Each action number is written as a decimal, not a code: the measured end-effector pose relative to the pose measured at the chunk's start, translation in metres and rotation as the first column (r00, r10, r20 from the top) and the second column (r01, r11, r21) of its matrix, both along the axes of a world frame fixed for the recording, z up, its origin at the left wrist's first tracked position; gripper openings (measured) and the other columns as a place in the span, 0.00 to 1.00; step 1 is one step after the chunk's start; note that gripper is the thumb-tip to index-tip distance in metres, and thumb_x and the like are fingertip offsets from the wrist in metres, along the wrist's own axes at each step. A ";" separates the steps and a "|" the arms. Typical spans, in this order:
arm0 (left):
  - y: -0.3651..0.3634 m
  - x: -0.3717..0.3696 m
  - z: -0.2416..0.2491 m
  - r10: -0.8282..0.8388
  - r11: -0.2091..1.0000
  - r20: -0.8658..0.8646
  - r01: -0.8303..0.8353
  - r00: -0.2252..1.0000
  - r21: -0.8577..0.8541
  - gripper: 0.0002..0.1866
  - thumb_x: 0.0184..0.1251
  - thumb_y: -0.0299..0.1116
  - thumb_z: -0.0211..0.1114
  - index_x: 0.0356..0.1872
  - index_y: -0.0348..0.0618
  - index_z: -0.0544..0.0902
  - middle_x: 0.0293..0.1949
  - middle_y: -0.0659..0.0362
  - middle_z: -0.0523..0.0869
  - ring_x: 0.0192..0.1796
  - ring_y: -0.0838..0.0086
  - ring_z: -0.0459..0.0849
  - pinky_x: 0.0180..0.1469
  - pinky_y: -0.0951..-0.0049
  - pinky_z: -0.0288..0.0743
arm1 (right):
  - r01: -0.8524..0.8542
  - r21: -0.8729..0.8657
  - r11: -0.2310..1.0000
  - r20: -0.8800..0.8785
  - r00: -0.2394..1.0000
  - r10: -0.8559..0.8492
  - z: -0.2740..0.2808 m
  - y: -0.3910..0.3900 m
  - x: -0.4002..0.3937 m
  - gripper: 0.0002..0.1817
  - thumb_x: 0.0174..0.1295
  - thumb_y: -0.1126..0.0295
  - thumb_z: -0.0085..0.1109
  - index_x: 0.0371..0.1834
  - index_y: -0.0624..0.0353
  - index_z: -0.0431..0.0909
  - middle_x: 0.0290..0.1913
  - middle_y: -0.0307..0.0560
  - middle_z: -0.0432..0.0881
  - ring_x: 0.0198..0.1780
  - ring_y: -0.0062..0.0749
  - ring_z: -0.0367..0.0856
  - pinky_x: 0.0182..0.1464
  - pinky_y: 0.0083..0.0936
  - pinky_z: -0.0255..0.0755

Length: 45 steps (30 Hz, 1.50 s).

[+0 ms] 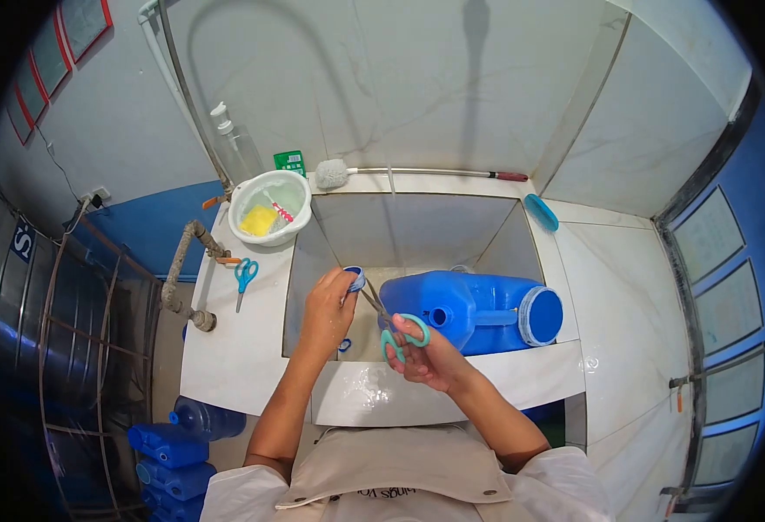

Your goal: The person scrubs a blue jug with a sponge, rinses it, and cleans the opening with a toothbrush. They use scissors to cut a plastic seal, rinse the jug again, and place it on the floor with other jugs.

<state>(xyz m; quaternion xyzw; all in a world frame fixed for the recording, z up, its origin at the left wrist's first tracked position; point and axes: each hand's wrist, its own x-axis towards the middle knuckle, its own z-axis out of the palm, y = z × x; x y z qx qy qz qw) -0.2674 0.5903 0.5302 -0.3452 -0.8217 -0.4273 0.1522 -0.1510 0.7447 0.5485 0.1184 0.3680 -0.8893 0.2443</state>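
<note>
Head view, blue cap [356,278] in left hand [328,311], scissors [407,337] in right hand [430,355]

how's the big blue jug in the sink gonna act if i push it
The jug is probably stiff, since its molded walls hold their shape. It would likely slide or rock more than roll, with its handle and wide lid sticking out. Its smooth, shiny surface may feel slippery if wet.

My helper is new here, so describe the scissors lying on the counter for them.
Left of the sink, on the white counter, sits a white bowl. The blue-handled scissors lie on its near side, unlike the mint-handled pair held in the right hand.
</note>
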 end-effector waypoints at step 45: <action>-0.029 0.030 0.031 -0.038 0.983 0.037 0.044 0.999 -0.179 0.12 0.47 0.24 0.66 0.36 0.40 0.80 0.36 0.55 0.79 0.44 0.60 0.73 0.48 0.63 0.64 | 0.642 0.685 0.346 -0.728 0.630 0.271 0.009 -0.027 -0.048 0.16 0.48 0.81 0.57 0.39 0.63 0.64 0.37 0.57 0.73 0.37 0.51 0.76 0.39 0.36 0.70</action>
